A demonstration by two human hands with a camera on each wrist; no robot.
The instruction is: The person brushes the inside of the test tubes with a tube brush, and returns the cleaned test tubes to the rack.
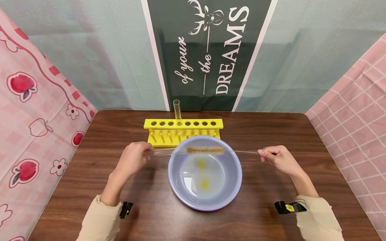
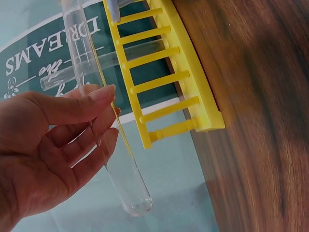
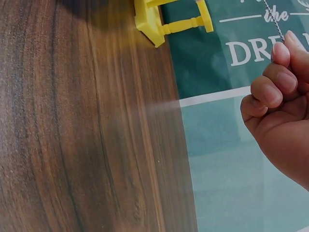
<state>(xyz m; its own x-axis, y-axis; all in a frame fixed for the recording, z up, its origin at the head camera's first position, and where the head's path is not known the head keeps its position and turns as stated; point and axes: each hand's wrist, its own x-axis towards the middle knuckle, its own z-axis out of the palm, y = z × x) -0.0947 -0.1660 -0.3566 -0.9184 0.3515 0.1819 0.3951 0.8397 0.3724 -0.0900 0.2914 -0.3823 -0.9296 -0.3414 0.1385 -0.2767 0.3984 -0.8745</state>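
My left hand (image 1: 132, 159) holds a clear glass test tube (image 2: 123, 181) lying nearly level, thumb and fingers around its side. Its rounded bottom points left and its mouth lies toward the basin. From the right, my right hand (image 1: 278, 160) pinches the thin twisted wire (image 3: 274, 18) of a test tube brush between thumb and forefinger. The tan bristles (image 1: 208, 150) are stretched over the basin, their left end at the tube's mouth. Below them stands a lavender basin (image 1: 206, 206) with liquid and yellowish patches in it.
Behind the basin stands a yellow test tube rack (image 1: 196, 123) with one upright test tube (image 1: 177, 108) in it. The wooden table (image 1: 265, 134) meets a printed backdrop (image 1: 114, 67) at its far edge. Pink patterned cloths hang at both sides.
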